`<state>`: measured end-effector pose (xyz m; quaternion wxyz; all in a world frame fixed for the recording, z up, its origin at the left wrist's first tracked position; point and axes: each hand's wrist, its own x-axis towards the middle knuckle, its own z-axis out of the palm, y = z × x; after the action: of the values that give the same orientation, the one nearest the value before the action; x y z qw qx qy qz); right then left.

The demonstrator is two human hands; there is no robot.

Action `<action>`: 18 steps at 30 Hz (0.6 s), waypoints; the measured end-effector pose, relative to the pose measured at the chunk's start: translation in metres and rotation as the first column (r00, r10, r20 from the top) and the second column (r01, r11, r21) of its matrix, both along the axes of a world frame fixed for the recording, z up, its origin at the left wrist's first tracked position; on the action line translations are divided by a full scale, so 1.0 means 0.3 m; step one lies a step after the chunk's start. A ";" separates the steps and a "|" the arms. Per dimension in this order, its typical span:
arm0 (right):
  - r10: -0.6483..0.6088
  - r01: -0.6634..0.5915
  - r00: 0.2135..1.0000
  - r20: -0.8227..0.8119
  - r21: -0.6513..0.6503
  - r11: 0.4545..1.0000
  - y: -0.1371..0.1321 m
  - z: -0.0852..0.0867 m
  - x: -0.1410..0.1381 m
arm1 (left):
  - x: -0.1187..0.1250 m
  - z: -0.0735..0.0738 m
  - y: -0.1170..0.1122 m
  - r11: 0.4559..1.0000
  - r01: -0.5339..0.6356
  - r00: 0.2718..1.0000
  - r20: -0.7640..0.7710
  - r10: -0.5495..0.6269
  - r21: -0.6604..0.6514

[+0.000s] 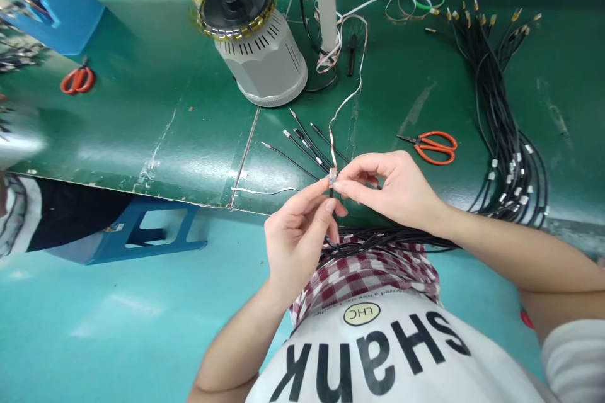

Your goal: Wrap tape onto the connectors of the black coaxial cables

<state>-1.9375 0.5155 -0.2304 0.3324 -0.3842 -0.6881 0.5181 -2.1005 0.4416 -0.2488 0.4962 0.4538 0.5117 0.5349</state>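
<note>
Near the bench's front edge, my left hand (302, 227) is closed, thumb and index finger pinching a black cable (331, 192) just below its end. At that end is a small light-coloured connector (333, 176), which my right hand (394, 189) pinches from the right. A thin white-and-copper strand (347, 99) runs down the bench to the connector. Just beyond my fingers, several thin black cables (312, 148) with metal or white tips fan out on the green surface. More black cables (397, 237) lie across my lap, over a red checked cloth (378, 267).
Orange-handled scissors (435, 147) lie to the right, before a large bundle of black cables (494, 88). A grey machine (265, 63) with a black top stands beyond. At left are a blue holder (70, 19), another scissors (78, 80), a blue stool (155, 233) and part of another person (51, 214).
</note>
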 end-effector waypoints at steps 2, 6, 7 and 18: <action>-0.014 0.014 1.000 0.002 0.010 1.000 -0.002 -0.002 0.000 | 0.000 0.000 0.000 1.000 0.001 1.000 -0.004 -0.001 -0.009; -0.016 0.016 1.000 0.010 0.017 1.000 -0.002 -0.003 0.004 | 0.001 0.002 0.001 1.000 0.009 1.000 0.012 -0.009 -0.003; -0.016 0.015 1.000 0.011 0.017 1.000 -0.002 -0.002 0.005 | 0.002 0.002 0.000 1.000 0.012 1.000 0.016 -0.012 -0.002; -0.038 0.019 0.995 -0.093 -0.196 0.980 0.000 -0.011 0.002 | 0.012 -0.021 -0.004 0.999 0.025 0.999 -0.043 -0.025 0.020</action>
<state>-1.9368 0.5157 -0.2338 0.3332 -0.3992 -0.6118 0.5961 -2.0969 0.4405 -0.2552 0.4873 0.4763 0.5110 0.5240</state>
